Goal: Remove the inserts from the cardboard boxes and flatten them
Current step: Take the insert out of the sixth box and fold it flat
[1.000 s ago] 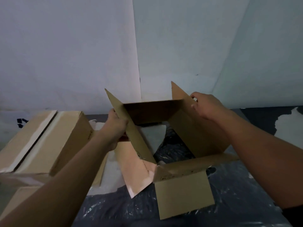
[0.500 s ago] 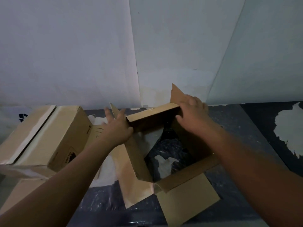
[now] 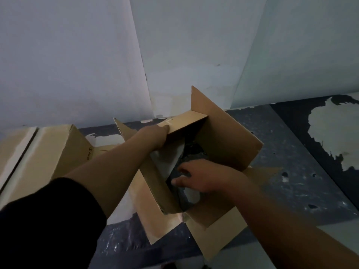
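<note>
Two hands on one open cardboard box (image 3: 229,136) sitting mid-frame on the dark, patchy floor (image 3: 291,187). It's plain brown corrugated, and it has no bottom panel showing, so you look straight through it to the floor and something pale and crumpled (image 3: 169,160) inside, maybe paper, can't really tell. Flaps are splayed out all round: one sticks up at the back by the wall (image 3: 77,55), one pokes toward the lower right of the frame, and a lighter, pinkish one lies flat at the lower centre. Your left hand (image 3: 153,137) comes in from the lower left, black sleeve (image 3: 48,226) pushed up, with its fingers curled over the top edge of the far wall, gripping it. Your right hand (image 3: 202,178) is down inside the opening, fingers spread loose and not closed on anything I can make out. A second, closed box (image 3: 44,152) sits at the left edge, just beside the open one.
</note>
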`<state>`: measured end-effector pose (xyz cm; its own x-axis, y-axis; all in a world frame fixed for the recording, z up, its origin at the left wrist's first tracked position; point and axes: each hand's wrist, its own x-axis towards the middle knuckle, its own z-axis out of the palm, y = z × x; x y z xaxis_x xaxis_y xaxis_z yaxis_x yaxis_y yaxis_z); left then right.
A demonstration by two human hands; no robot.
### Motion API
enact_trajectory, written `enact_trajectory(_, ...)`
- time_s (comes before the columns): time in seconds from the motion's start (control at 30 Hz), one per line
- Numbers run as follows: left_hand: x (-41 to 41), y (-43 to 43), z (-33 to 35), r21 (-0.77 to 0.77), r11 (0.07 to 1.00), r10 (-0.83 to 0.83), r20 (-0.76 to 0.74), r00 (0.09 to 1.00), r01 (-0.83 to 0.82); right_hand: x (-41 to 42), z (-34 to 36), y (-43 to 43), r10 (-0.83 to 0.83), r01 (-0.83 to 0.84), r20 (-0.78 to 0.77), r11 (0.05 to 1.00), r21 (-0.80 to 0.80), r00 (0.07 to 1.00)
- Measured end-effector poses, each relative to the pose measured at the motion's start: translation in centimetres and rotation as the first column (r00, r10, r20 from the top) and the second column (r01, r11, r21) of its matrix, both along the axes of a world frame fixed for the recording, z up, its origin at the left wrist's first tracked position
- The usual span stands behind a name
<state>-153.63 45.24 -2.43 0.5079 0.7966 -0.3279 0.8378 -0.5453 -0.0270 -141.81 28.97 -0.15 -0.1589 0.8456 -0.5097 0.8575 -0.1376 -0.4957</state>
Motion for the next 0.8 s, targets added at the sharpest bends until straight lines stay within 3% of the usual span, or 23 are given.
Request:
enact_trajectory(0.1,0.3,0.8,1.6,0.094,0.996,-0.012,0.056,0.998,0.006,-1.8,0.4,-0.5,0.024,-0.026,-0.119,1.000,-0.013,0.993)
enact_trajectory(0.2,-0.3,2.3,3.5,0.091,0.994,0.051,0.176,0.983,-0.068,-4.6,0.5,-0.7,0.042,-0.046,-0.223,0.999,-0.010,0.974)
enact_trajectory(0.43,-1.7,4.0,6.5,0.001,0.977,0.198,0.361,0.911,-0.213,-7.7,1.4,-1.6,0.080,-0.075,-0.122,0.996,0.045,0.989)
enact_trajectory(0.63,-3.6,4.4,9.0,-0.111,0.938,0.345,0.380,0.858,-0.328,-4.0,4.2,-1.5,0.065,-0.075,0.053,0.977,0.199,0.996)
enact_trajectory(0.8,-5.9,4.0,10.5,-0.444,0.767,0.638,0.449,0.626,-0.463,-1.8,3.1,-0.8,-0.081,0.018,0.209,0.958,0.285,0.975)
